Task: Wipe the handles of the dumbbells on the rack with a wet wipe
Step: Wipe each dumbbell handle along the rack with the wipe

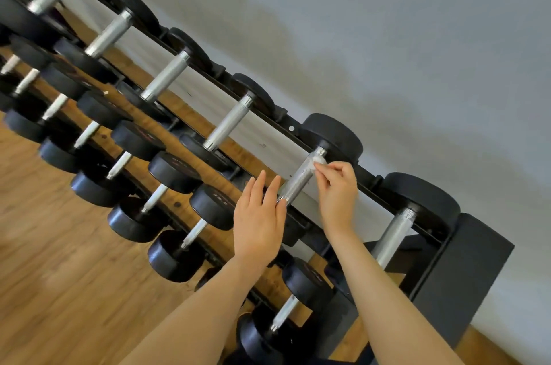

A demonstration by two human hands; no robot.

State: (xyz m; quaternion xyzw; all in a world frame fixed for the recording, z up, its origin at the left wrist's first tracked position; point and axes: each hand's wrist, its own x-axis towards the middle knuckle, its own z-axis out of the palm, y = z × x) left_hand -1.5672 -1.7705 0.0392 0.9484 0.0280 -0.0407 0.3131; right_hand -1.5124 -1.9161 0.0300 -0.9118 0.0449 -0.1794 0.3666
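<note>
Two bare forearms reach up from the bottom edge toward a black metal dumbbell rack (465,260) with tiers of black round-headed dumbbells.

The left hand (258,221) has its grip apart: the fingers are straight and held together, pointing up, with their tips at the near end of a knurled silver dumbbell handle (298,183) on the top tier. Whether they press on the steel or only lie beside it cannot be told.

Just past it, the right hand (338,190) has its grip clamped on a small crumpled white wet wipe (316,161), pinched between thumb and fingertips and laid against the far end of that same handle, close under the far black rubber head (334,135).

To the right of that grip, one more silver handle (393,238) sits in the last cradle on the top tier. To the left of the grip, the top row of dumbbells runs away toward the upper left corner. Below the hands, the lower tiers hold smaller dumbbells (167,174) in a similar row.

The rack stands on a brown wood-plank floor (59,290). Behind it rises a plain pale grey wall (387,22).
</note>
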